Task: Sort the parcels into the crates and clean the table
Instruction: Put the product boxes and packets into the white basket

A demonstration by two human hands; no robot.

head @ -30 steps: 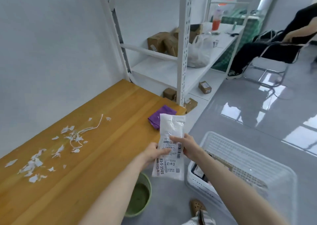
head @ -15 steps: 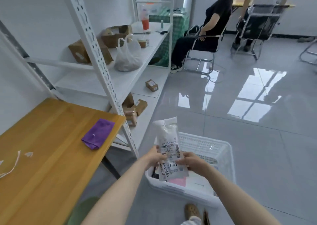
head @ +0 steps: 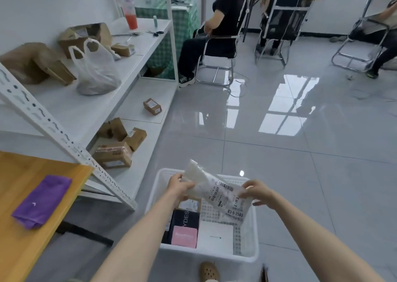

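A white plastic parcel [head: 214, 192] with a barcode label hangs tilted over the white crate [head: 251, 253] on the floor. My left hand [head: 179, 185] grips its upper left end. My right hand [head: 256, 192] pinches its right edge. Inside the crate lie a black parcel [head: 185, 218], a pink one [head: 184, 236] and a white one [head: 216, 237]. The wooden table [head: 19, 245] is at the lower left, with a purple cloth [head: 41, 201] lying on it.
A white metal shelf [head: 86, 109] stands left of the crate, holding brown cardboard boxes [head: 113, 155] and a white plastic bag [head: 94, 71]. People sit on chairs [head: 217, 51] at the back. My shoe [head: 209, 272] is just in front of the crate.
My view has swung right from the table to the crate. Both hands carried the white parcel over the crate and turned it from upright to slanted.
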